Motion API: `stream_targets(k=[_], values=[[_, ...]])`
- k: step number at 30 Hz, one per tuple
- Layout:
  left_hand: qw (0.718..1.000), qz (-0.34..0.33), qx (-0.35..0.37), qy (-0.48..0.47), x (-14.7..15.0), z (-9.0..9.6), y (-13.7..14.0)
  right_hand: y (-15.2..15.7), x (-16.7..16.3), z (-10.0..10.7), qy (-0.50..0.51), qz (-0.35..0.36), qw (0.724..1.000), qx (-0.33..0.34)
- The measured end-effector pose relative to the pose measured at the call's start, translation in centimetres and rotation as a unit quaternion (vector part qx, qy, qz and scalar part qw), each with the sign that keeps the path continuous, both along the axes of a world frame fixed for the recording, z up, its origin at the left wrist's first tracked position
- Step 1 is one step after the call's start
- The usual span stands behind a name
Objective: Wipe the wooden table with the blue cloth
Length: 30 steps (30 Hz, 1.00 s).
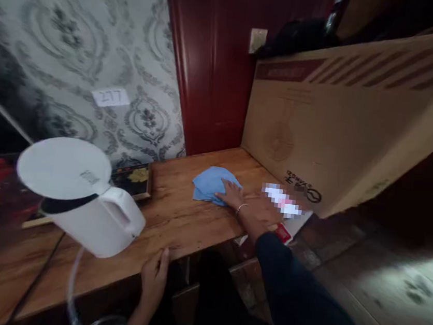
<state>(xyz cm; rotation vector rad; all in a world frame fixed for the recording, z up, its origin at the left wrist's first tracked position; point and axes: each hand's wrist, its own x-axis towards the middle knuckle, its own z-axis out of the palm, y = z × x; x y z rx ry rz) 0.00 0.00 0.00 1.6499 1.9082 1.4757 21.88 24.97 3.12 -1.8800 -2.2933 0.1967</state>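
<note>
Left hand [154,275] is hooked loosely over the table [178,226] edge, while the cloth [212,183] is best pressed flat under the open right hand [232,194].

A wooden desk [178,221] with a warm, grained top runs into the corner. On it lie a crumpled blue cloth [211,183] near the far end, a white electric kettle [86,205] nearer the front, and a framed floral picture [134,179] flat against the wall — a large cardboard box [341,124] rests at the desk's right end.
</note>
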Motion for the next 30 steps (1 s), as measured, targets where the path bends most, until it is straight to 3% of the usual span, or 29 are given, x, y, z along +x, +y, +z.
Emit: stream_targets(k=[12,23,30], values=[[1.000,0.000,0.015,-0.013,1.4,0.0,-0.6,-3.5,-1.2,-3.0,0.001,-0.003,0.993,0.116],[0.996,-0.056,-0.010,-0.069,1.2,0.5,-1.9,-7.5,-2.5,-3.6,0.001,0.027,0.992,0.125],[0.998,-0.010,-0.026,-0.050,-0.7,0.5,-3.5,-10.5,-4.9,-3.7,0.006,0.052,0.991,0.124]])
